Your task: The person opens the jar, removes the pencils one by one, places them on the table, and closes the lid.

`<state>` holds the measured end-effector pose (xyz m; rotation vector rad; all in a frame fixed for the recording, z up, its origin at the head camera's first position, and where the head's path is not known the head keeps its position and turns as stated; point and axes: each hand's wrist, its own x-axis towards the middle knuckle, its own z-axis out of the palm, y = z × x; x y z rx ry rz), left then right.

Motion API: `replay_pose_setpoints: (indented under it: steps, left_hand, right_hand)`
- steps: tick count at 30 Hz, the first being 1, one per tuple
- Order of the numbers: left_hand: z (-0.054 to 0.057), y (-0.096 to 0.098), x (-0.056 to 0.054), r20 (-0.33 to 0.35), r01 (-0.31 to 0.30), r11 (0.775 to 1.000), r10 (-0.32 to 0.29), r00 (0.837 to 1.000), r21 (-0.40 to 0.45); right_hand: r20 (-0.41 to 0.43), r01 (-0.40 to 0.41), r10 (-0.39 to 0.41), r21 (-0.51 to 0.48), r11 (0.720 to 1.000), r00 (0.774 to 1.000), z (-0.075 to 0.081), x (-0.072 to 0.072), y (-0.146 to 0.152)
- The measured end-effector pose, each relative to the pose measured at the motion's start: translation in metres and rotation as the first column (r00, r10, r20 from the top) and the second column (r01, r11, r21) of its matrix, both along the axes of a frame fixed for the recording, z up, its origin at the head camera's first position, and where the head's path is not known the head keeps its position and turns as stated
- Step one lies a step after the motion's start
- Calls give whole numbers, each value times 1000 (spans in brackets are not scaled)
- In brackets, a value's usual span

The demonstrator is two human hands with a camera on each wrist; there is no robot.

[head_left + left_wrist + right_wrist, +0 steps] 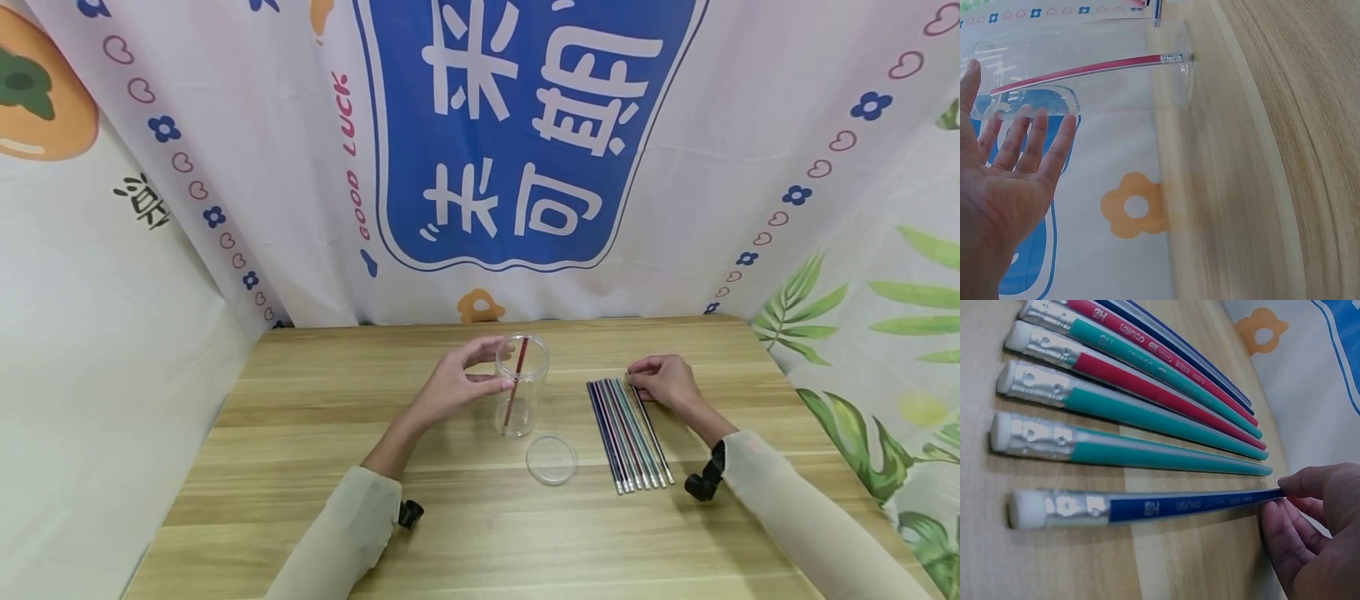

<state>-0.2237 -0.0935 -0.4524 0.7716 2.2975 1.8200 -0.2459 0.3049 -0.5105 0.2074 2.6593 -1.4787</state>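
Standing upright on the table is a clear plastic jar (pixel 522 400), with one red pencil (pixel 1104 66) leaning inside it, eraser end down. My left hand (pixel 463 375) holds the jar near its rim, thumb on the near side and fingers on the far side. To the right, my right hand (pixel 666 382) pinches the far tip of a dark blue pencil (pixel 1191 503) between thumb and fingers. That pencil's white eraser end points toward me. Beside it lies a row of several pencils (pixel 622 433) in blue, red and green, erasers toward me.
A round clear lid (pixel 552 460) lies flat on the wooden table (pixel 465 533), just in front of the jar. Behind the table's far edge hangs a printed curtain (pixel 300 208). A leaf-patterned cloth (pixel 900 333) hangs on the right.
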Motion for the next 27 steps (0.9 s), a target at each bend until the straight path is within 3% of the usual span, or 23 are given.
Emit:
replay_pose_setpoints:
  steps: [27]
  left_hand:
    - [2,1,1,-1,8,1000,-8,1000,9]
  right_hand:
    - [-75,-31,37,78,996,996,-4,2,-3]
